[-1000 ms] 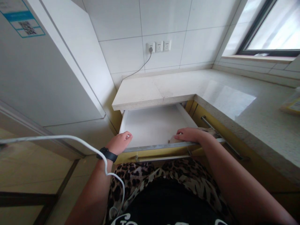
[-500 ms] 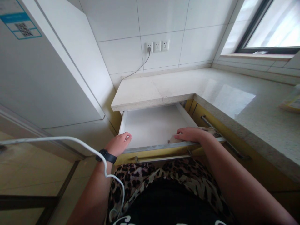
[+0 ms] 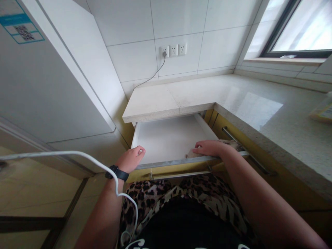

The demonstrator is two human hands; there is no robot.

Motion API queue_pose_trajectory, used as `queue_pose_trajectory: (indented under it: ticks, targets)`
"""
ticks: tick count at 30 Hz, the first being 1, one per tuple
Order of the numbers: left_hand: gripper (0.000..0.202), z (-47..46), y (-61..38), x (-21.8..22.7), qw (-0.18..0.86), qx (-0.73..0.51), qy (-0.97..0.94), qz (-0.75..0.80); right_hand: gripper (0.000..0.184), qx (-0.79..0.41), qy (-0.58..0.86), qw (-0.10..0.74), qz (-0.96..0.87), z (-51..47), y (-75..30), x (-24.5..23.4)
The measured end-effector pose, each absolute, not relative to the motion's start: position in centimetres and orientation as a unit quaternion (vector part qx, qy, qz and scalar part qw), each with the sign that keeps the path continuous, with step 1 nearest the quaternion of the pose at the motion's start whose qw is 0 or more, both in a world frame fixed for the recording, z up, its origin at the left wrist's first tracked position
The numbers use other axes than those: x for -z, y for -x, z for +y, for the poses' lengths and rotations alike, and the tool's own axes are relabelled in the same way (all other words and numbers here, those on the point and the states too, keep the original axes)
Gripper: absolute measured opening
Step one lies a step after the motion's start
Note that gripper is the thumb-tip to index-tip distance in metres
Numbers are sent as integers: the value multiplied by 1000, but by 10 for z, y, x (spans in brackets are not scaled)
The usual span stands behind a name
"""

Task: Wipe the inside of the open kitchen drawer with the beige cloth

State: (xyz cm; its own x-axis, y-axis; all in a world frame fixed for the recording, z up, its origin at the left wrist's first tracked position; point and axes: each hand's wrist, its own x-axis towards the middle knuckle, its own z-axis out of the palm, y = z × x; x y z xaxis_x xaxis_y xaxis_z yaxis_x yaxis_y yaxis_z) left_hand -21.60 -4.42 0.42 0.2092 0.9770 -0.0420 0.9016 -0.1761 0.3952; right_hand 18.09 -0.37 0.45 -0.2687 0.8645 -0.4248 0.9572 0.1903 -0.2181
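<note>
A white-lined drawer (image 3: 166, 136) is pulled out below the counter, its yellow front (image 3: 178, 170) facing me. My left hand (image 3: 131, 157), a black watch on its wrist, is at the drawer's front left corner. Its fingers are curled together, and nothing shows in them. At the front right of the drawer, my right hand (image 3: 207, 148) is closed over a beige-grey cloth (image 3: 192, 154). Part of the cloth pokes out by the fingertips, and more of it trails past the wrist over the drawer's right side. The palm covers the rest.
A pale stone counter (image 3: 155, 102) runs above the drawer and turns along the right side. Its edge overhangs a yellow cabinet with a metal bar handle (image 3: 249, 152). At left stands a tall white cabinet (image 3: 59, 69). A white cable (image 3: 77, 153) crosses my left forearm.
Both hands stay almost in place, with the cloth still under my right hand. The view has shifted very slightly.
</note>
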Motion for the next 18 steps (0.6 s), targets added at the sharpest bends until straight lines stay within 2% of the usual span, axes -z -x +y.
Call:
queue_pose_trajectory:
  ticks: [18]
  targets:
    - [37, -44, 217, -3, 167, -117, -764, 613, 59, 214, -597, 105, 766, -2, -182, -2]
